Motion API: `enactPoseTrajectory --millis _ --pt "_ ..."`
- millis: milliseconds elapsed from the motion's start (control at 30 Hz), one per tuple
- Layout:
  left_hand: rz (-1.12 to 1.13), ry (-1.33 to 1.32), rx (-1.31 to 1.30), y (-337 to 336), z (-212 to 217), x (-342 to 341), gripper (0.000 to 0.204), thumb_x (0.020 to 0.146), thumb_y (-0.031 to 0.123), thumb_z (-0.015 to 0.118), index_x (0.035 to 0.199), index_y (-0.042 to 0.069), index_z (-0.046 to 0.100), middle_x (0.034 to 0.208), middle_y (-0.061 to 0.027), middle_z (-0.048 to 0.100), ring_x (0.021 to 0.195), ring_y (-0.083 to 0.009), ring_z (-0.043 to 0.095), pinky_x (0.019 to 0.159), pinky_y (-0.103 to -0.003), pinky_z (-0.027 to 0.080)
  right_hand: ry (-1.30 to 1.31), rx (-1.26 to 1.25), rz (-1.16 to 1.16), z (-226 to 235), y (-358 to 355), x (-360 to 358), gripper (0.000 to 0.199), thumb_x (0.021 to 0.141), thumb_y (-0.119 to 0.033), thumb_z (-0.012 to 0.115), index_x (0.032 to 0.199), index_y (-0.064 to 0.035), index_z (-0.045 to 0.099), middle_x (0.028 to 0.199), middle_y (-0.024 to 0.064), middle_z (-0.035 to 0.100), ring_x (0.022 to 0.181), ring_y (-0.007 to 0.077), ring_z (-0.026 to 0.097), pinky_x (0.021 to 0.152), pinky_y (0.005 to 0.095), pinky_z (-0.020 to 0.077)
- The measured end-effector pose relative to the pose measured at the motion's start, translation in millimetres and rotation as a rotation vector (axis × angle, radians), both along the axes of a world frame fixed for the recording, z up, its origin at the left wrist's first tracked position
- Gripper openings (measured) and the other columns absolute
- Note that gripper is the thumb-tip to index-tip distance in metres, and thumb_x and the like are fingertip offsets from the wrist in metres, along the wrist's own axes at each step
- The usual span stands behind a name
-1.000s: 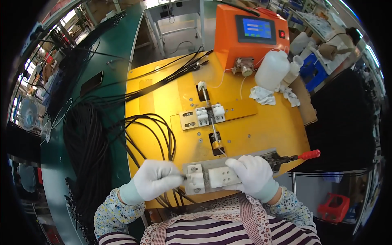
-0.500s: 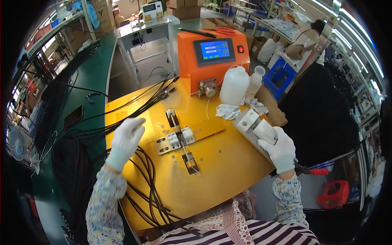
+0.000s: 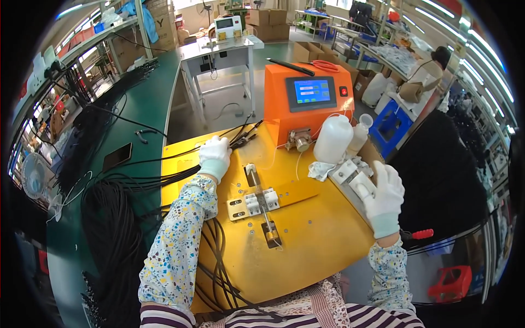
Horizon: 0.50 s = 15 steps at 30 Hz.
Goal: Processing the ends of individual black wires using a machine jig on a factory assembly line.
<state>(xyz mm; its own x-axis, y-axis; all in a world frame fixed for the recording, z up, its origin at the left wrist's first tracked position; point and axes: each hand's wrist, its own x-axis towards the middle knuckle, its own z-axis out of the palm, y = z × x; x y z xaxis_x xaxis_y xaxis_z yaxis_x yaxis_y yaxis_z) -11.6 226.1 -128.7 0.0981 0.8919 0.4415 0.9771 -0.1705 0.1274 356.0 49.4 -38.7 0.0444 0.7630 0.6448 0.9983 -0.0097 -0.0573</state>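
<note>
Our gloved left hand [image 3: 214, 156] closes on black cables [image 3: 249, 134] at eleven o'clock; our right hand [image 3: 383, 194] grips a metal fixture block [image 3: 353, 176] at three, which might slip off the table edge.

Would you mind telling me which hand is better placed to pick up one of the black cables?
The left hand: it already rests on the black cables at the yellow table's far edge, while the right hand holds a grey fixture on the opposite side.

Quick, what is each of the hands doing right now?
Left hand: closed on the black cables at the yellow table's far edge.
Right hand: gripping a grey metal fixture with white blocks at the table's right side.
</note>
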Motion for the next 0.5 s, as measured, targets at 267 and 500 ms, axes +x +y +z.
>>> enactPoseTrajectory --millis 267,500 --pt "-0.371 -0.488 0.221 -32.8 30.9 11.8 0.006 0.087 0.005 0.061 0.089 0.003 0.056 0.081 -0.0158 0.056 0.075 -0.0333 0.057 0.068 -0.04 0.046 0.376 -0.009 0.671 2.1 39.8 -62.8 0.042 0.079 -0.02 0.072 0.117 -0.0082 0.061 0.104 0.0144 0.064 0.093 0.0313 0.063 0.084 0.0401 0.05" --pt "-0.47 -0.516 -0.071 -135.3 74.0 29.6 0.018 0.084 -0.004 0.057 0.102 -0.004 0.063 0.088 -0.0158 0.065 0.08 -0.0258 0.063 0.074 -0.032 0.049 0.61 -0.341 0.934 -25.5 80.8 -128.0 0.029 0.086 -0.03 0.062 0.105 -0.0084 0.063 0.101 0.0173 0.064 0.094 0.034 0.062 0.081 0.0437 0.0498"
